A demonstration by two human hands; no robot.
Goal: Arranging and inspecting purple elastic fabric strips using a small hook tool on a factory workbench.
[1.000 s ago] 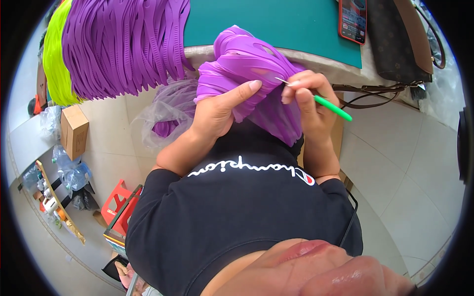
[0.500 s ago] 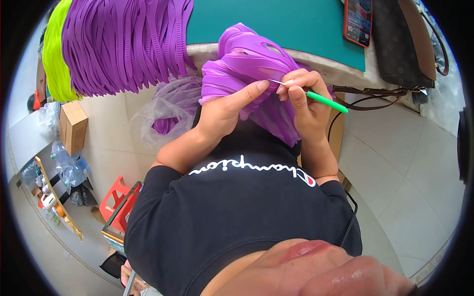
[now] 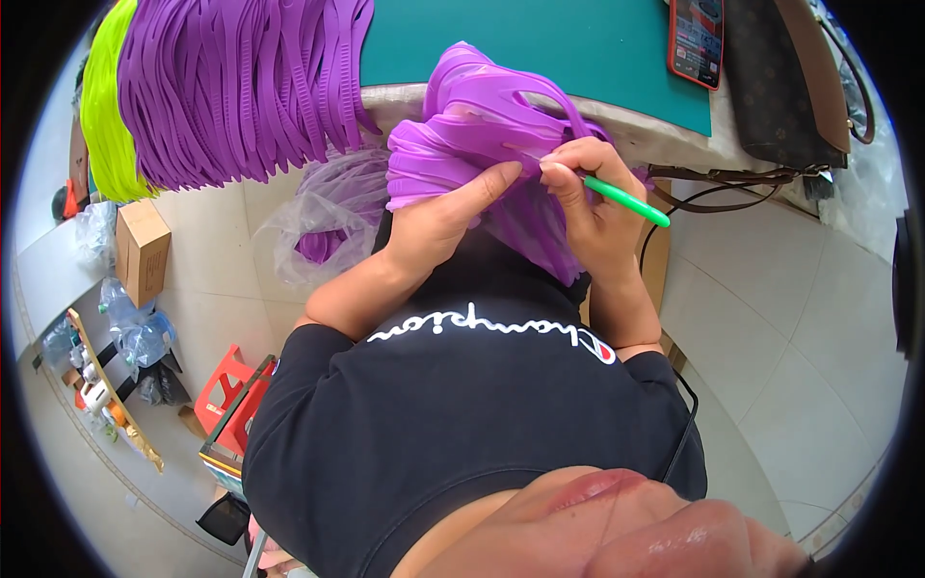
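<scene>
Head view: the right hand [image 3: 595, 197] pinches a green-handled tool [image 3: 626, 200], its thin, blurred tip apparently beside the left hand's [image 3: 438, 223] thumb. That thumb presses the purple strap bundle [image 3: 472, 135] beneath, other fingers hidden; shifting folds could make the tip slip and prick it.

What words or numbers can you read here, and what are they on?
Black shirt: white, curly lettering and a small red-and-white emblem; clear, but I don't copy out words or brands.
Phone: screen marks too small to read.
Cardboard box: any print is too blurred to read.
Purple bundle and green-handled tool: no words I can make out.
</scene>
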